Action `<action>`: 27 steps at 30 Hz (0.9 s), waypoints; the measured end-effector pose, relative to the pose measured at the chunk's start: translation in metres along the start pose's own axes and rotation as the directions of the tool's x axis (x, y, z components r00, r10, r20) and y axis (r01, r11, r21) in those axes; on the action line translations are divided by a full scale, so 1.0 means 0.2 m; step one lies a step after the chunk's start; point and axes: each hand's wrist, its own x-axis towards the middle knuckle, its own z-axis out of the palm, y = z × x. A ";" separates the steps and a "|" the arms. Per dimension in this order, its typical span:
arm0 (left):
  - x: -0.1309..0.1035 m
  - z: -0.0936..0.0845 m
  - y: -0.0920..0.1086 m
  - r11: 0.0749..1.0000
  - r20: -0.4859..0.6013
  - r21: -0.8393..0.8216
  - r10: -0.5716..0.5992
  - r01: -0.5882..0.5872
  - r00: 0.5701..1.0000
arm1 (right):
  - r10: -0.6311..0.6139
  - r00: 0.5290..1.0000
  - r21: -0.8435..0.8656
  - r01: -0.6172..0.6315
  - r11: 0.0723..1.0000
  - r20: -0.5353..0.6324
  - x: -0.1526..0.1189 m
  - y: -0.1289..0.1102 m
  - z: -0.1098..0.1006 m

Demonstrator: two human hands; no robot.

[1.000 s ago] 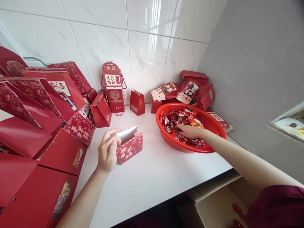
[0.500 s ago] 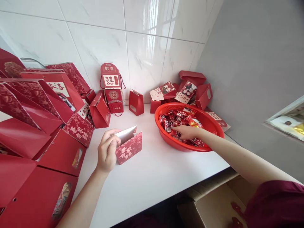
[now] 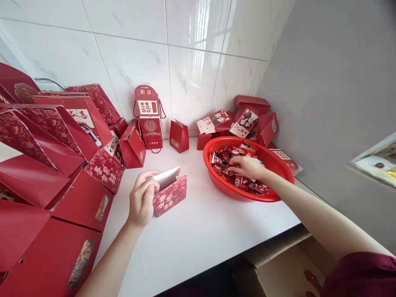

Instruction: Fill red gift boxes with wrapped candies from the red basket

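Observation:
My left hand (image 3: pixel 142 199) is closed on the near-left edge of a small red paper gift box (image 3: pixel 170 194), thumb outside and fingers curled over its side. The box is tilted on the white table with its top open, showing a pale inside; white characters mark its front. My right hand (image 3: pixel 247 167) is inside a red plastic basket (image 3: pixel 213 181), just over a pile of wrapped candies (image 3: pixel 238 181). Its thumb and fingers point left and are slightly apart among the wrappers. Nothing is plainly held there, though the palm side is hidden.
Many red gift boxes (image 3: pixel 83 194) crowd the left side. By the tiled wall stand a tall box with cord handles (image 3: pixel 148 109) and a small windowed box (image 3: pixel 179 136). More boxes (image 3: pixel 247 119) are heaped behind the basket. An open cardboard carton (image 3: pixel 278 272) sits below the table's front edge.
My right hand has lifted slightly and shifted right within the basket, its fingers now more visible above the candies. My left hand still keeps the box in place. The view has shifted slightly.

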 end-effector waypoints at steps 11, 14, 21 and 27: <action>-0.07 0.01 0.03 0.967 0.103 -0.039 0.254 -0.251 0.962 | -0.231 0.932 -0.197 0.180 0.964 -0.279 -0.06 0.03 -0.03; -0.08 0.01 0.04 0.956 0.100 -0.039 0.295 -0.292 0.950 | -0.318 0.906 -0.338 0.217 0.916 -0.279 -0.08 0.05 -0.04; -0.06 0.01 0.05 0.969 0.085 -0.037 0.248 -0.246 0.965 | -0.360 0.885 -0.520 0.169 0.838 -0.294 -0.08 0.03 -0.02; -0.07 0.02 0.05 0.972 0.087 -0.051 0.232 -0.229 0.969 | -0.301 0.822 -0.499 0.024 0.867 -0.484 -0.11 0.00 -0.02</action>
